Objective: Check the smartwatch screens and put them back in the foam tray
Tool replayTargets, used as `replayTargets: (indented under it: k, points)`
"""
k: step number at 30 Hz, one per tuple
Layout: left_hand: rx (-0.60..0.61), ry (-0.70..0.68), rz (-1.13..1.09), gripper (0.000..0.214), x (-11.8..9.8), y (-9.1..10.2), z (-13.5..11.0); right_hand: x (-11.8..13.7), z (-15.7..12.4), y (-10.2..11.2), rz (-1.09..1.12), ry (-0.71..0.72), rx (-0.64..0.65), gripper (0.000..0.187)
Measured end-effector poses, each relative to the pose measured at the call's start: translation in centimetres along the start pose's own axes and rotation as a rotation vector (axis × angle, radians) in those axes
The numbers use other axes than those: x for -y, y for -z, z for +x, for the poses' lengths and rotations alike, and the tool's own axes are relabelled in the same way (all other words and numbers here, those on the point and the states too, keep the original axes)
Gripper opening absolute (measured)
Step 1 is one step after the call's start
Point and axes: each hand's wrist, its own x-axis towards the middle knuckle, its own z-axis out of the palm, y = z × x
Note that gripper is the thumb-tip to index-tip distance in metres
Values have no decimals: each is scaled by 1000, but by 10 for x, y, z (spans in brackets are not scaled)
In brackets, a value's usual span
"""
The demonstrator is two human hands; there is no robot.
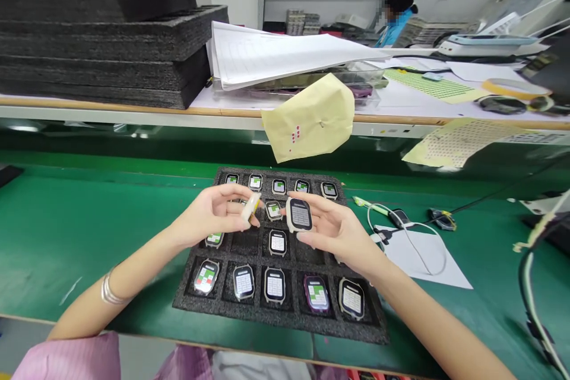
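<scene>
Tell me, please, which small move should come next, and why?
Probably lower the watch in the right hand into the empty pocket of the black tray nearby; the hand holds it over the tray, while the left hand holds another pale device.

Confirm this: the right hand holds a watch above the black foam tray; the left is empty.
Wrong about the left hand: the head view shows it holding a pale, part-yellow object. The right hand does hold a watch above the black foam tray.
</scene>
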Motion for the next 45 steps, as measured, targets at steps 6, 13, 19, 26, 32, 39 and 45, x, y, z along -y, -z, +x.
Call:
replayTargets:
  k: [6,13,19,26,32,39,45]
  points:
    - [-89,-107,-347,42,-31,-31,6,6,1,-6,95,7,-21,60]
    - [-34,153,-524,43,-16,-41,9,3,-2,-1,157,-47,-49,55]
    - [-66,196,-443,57,-7,-42,8,4,-2,-1,182,-140,-16,55]
    - [-22,103,-417,40,-2,-47,9,9,-3,3,62,-197,-3,49]
    - [-63,-16,-276,21,-1,-49,10,6,-2,4,92,-167,52,59]
    - [-103,-19,-286,35,-2,-49,4,6,-7,-7,-70,-19,-168,30]
    - [-132,92,-325,47,-7,-54,-1,3,-9,-11,-181,9,-258,27]
